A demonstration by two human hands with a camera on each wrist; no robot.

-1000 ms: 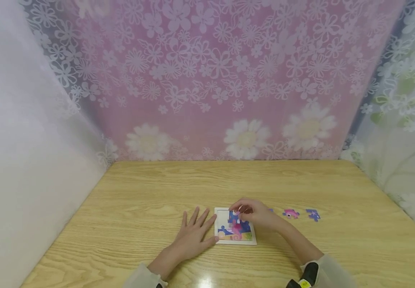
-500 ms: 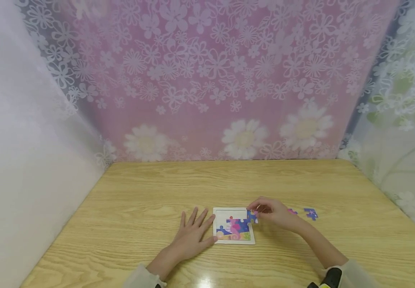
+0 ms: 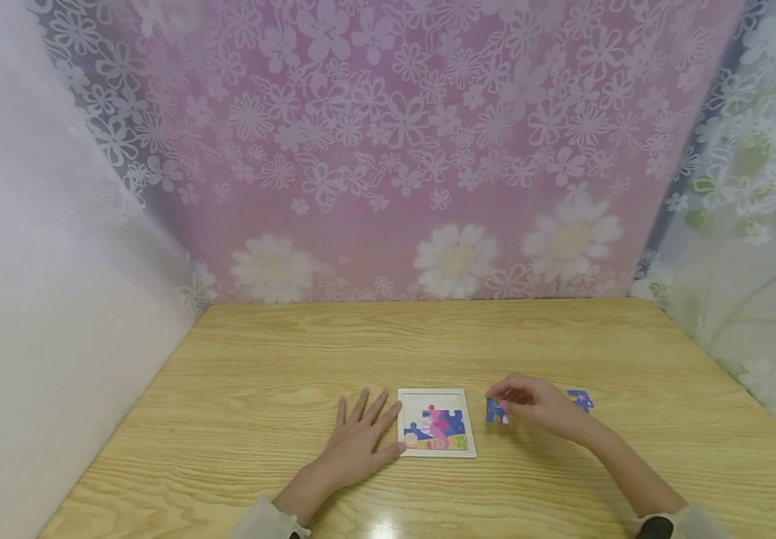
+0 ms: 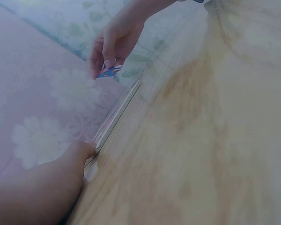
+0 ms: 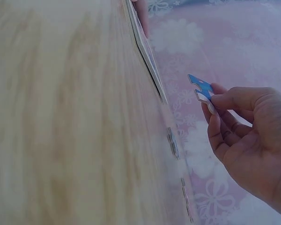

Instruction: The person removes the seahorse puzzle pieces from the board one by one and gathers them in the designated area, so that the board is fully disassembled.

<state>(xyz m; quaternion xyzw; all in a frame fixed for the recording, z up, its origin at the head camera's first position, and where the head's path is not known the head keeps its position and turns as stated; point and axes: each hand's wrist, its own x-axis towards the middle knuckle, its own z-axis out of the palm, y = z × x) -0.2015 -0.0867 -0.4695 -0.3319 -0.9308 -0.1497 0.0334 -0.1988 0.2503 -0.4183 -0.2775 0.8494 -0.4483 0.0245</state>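
Note:
A white-framed jigsaw puzzle (image 3: 468, 442) lies on the table, with a pink seahorse picture filling its lower part and bare white backing across its top. My left hand (image 3: 357, 443) rests spread beside it, thumb and index fingertip at its left edge. To the right of the frame, my right hand (image 3: 545, 406) pinches a blue puzzle piece (image 3: 496, 411) between thumb and fingers. In the right wrist view this puzzle piece (image 5: 202, 86) is held tilted above the table. The left wrist view also shows the piece (image 4: 108, 72) off the tabletop.
A loose blue puzzle piece (image 3: 580, 400) lies on the wooden table (image 3: 293, 344) beyond my right hand. The right wrist view shows loose pieces (image 5: 172, 143) edge-on near the frame. A pink flowered curtain (image 3: 361, 187) hangs behind the table's far edge.
My right hand has moved right, away from the puzzle's upper part, carrying the blue piece off the frame. My left hand has stayed in place.

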